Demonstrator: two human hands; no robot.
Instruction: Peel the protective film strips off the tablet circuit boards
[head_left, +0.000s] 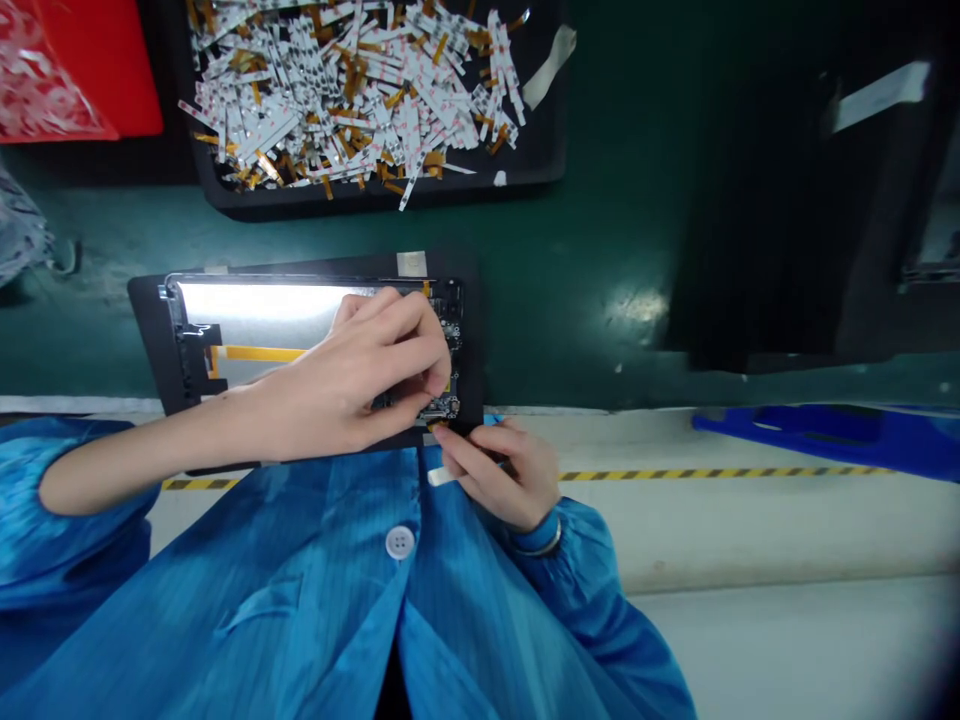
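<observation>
A flat tablet-like device with a shiny metal back and an orange flex strip lies in a black holder at the near edge of the green bench. My left hand rests on the device's right end, by the circuit board, with its fingers curled and pressed together on the board. My right hand sits just below the holder's near right corner, its fingers pinched round a small white strip.
A black tray heaped with several white and orange flex strips stands at the back. A red bin is at the far left. A dark panel lies to the right, and a blue tool near the bench edge.
</observation>
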